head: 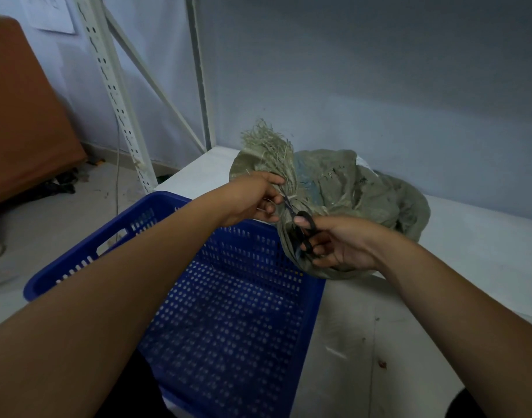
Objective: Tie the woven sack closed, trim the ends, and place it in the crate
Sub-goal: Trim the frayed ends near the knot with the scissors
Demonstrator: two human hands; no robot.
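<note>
My right hand (pixel 340 245) is curled round the black handles of the scissors (pixel 301 233), thumb through one loop and fingers through the other. The blades point up and away towards my left hand (pixel 255 200). They are thin and blurred, so I cannot tell how far they are parted. My left hand pinches the gathered neck of the sack (pixel 364 188), fingers clamped on it just beside the blade tips, with a few pale strands showing by the fingers. Above that grip the frayed top (pixel 267 140) fans upward.

The rest of the sack, grey-green and crumpled, lies slumped on the white table (pixel 485 251) behind and to the right of my hands, and its near bulge touches the far right corner of the crate (pixel 228 312). The sack is outside the crate. The crate is blue and perforated, and it sits on the table under my left forearm. Beyond the table's left end a white slotted rack (pixel 120 101) stands against the wall
</note>
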